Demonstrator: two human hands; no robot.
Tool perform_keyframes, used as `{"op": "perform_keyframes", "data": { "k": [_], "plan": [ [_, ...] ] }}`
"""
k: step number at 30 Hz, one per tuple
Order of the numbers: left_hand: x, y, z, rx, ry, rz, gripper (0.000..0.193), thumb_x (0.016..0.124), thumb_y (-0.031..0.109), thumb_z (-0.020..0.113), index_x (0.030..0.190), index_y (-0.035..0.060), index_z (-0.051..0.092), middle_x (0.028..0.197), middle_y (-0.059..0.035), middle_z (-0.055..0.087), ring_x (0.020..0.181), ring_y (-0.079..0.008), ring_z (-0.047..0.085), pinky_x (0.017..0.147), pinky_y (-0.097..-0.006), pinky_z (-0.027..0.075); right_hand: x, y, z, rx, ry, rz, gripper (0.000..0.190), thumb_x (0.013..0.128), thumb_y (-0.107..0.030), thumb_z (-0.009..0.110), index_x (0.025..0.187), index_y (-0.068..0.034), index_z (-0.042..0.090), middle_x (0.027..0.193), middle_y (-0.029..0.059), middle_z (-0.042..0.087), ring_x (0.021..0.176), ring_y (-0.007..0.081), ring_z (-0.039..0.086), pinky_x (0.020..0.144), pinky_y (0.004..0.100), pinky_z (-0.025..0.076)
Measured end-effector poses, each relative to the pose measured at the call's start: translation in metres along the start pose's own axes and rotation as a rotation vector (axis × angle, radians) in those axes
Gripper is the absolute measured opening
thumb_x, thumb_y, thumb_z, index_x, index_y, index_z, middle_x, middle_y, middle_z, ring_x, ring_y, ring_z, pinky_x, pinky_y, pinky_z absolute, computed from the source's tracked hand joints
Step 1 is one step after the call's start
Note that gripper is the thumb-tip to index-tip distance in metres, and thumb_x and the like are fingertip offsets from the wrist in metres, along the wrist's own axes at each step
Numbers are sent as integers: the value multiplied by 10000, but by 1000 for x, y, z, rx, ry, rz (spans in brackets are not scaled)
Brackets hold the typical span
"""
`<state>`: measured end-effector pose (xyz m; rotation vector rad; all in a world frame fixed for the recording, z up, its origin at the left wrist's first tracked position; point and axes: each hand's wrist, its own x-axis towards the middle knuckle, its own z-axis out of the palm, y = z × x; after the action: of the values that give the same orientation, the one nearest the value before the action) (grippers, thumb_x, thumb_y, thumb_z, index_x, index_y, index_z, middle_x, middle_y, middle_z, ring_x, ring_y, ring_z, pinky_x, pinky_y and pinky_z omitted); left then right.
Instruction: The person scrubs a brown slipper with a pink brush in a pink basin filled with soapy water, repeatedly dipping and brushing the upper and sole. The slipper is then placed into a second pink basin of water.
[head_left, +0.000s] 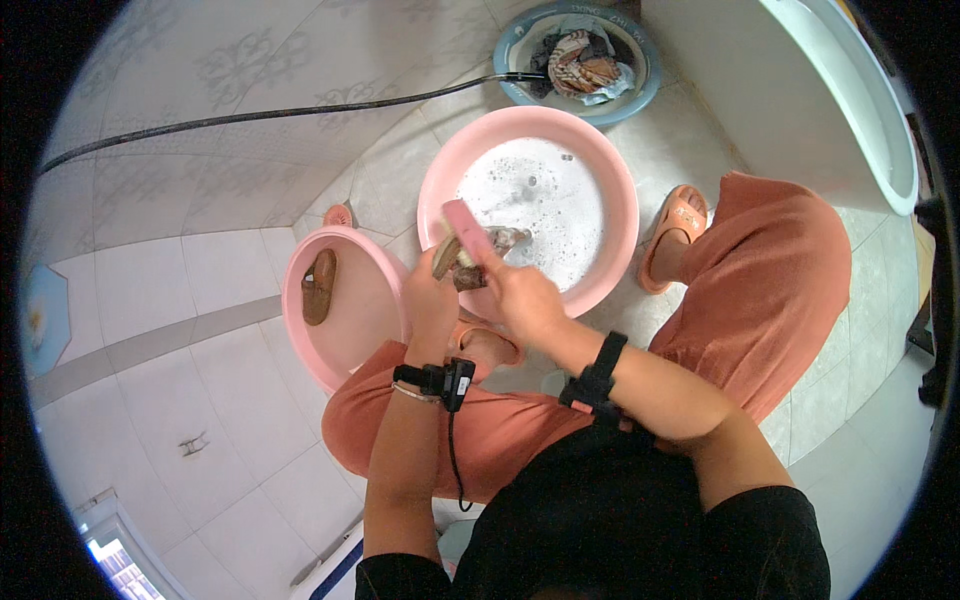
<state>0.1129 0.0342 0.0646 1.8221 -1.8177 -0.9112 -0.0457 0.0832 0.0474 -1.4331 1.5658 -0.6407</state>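
Observation:
My left hand (432, 306) grips a wet brown sandal (446, 257) above the near left rim of a pink basin (619, 210). Soap foam coats part of the sandal, and the hands and brush cover much of it. A pink scrubbing brush (466, 229) with pale bristles is held in my right hand (529, 304), its bristle side against the sandal. White suds (555, 202) float over the water in the basin. To the left, a second brown sandal (320, 289) lies in a smaller pink tub (346, 238) against its left side.
Behind the basin, a blue-rimmed basin (510, 86) holds wet cloths (589, 66). A black hose (300, 112) runs from the left wall into it. A white bathtub (780, 97) stands at right. My slippered foot (675, 236) rests beside the basin. A black cable (453, 457) hangs from my left wrist.

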Motion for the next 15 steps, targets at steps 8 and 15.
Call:
{"op": "perform_keyframes", "data": {
  "k": [8,15],
  "plan": [
    [0,7,14,10,88,120,390,827,-56,554,1216,-22,568,1069,-221,657,989,-329,644,855,-384,489,9,-13,-21,-78,182,186,578,887,-131,476,1449,-213,369,724,192,657,659,384,653,586,504,509],
    [4,10,7,-6,31,58,411,830,-55,559,1236,8,559,1071,-217,655,1016,-356,633,865,-388,488,12,-10,-13,-42,242,104,402,944,-209,490,1345,-218,526,726,241,632,635,408,623,580,507,489]
  ]
}}
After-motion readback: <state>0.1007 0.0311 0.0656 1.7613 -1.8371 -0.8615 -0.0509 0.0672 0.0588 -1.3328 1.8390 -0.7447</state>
